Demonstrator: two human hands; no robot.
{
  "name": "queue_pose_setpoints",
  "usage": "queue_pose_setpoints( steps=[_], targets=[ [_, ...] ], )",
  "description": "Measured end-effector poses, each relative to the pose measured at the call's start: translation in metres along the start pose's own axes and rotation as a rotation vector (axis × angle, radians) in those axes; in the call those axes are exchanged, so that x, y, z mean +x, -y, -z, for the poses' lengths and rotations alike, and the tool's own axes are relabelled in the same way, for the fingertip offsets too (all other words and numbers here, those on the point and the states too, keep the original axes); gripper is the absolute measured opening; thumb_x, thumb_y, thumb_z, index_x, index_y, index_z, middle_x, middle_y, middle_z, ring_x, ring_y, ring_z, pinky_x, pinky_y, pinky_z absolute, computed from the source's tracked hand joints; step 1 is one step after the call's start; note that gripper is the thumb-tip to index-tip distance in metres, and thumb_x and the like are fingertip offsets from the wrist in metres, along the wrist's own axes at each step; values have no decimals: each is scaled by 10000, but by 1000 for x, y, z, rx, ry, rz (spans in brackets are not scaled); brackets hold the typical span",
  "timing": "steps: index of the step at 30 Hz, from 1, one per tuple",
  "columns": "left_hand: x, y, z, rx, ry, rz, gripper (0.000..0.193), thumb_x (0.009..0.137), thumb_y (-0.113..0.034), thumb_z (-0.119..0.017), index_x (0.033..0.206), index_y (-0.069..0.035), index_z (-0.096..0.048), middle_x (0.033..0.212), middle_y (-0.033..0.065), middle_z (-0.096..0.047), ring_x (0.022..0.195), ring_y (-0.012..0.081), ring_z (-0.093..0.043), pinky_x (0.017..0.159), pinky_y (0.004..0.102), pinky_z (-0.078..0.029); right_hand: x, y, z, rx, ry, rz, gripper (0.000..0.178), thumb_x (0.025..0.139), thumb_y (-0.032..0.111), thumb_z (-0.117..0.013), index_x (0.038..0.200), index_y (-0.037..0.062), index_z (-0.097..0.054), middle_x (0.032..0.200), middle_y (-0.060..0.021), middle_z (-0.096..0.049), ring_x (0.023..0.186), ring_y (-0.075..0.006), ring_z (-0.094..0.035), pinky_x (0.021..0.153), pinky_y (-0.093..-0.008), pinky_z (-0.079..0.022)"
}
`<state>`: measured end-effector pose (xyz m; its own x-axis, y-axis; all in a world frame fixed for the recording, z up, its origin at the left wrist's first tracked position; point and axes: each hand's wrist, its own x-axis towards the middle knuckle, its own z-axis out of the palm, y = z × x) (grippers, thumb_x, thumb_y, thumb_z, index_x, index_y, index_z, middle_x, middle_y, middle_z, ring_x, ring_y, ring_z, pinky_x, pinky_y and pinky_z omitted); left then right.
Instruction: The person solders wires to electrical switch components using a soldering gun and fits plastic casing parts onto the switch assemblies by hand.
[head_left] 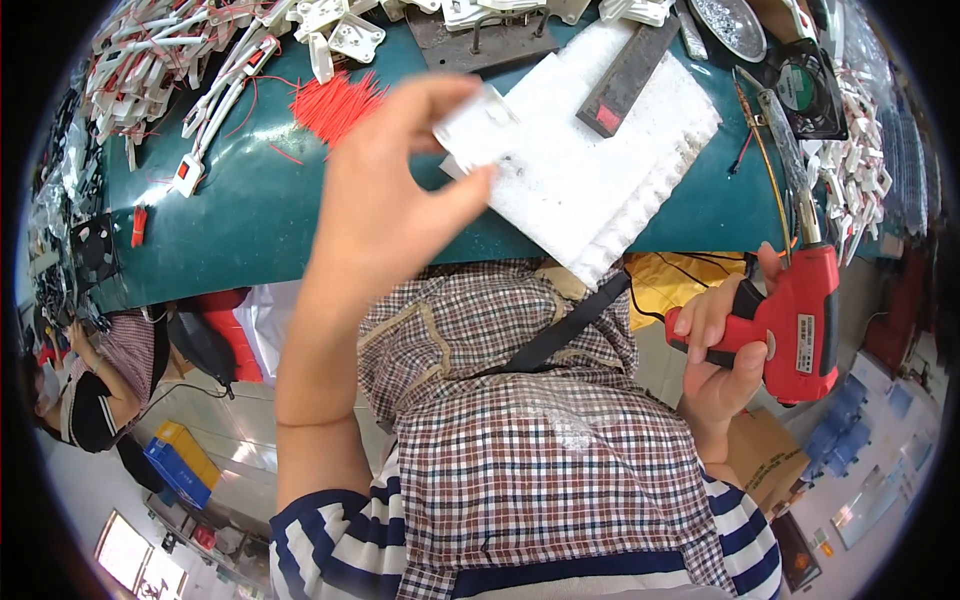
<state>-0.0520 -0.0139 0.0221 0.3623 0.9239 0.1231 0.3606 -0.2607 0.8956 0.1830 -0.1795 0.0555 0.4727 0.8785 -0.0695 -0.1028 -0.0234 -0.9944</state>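
My left hand, smeared by motion, is raised over the near edge of the green bench. Between its thumb and fingers is a small white plastic part, too blurred for detail. Behind that part lies a white foam board. At the right, my right hand is wrapped round the grip of a red soldering gun. The gun points away from me, and its long metal barrel reaches over the bench. A thin bent tube runs alongside the barrel.
A dark metal bar lies on the foam board. Red cut wires are heaped at the left, near piled white wired parts. A small fan and a metal dish stand far right. Another person sits at left.
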Motion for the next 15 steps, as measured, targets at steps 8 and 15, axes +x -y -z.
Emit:
queue_pose_setpoints(
  steps=[8, 15],
  targets=[
    [-24, 8, -23, 239, -70, -41, 435, 725, -57, -808, 1152, -69, -725, 992, 83, -643, 902, 206, -604, 783, 314, -503, 6, 3, -15, 14, 59, -120, 1054, 777, 606, -791, 1454, -58, -330, 689, 3, -505, 579, -110, -515, 622, -299, -505],
    [-22, 6, -17, 422, -20, -73, 394, 704, -183, -826, 1081, -108, -740, 962, 54, -587, 932, 270, -550, 791, 409, -417, 2, -6, -18, 77, 100, -128, 1017, 802, 569, -789, 1471, -42, -326, 697, 6, -495, 571, -108, -498, 628, -296, -506]
  ],
)
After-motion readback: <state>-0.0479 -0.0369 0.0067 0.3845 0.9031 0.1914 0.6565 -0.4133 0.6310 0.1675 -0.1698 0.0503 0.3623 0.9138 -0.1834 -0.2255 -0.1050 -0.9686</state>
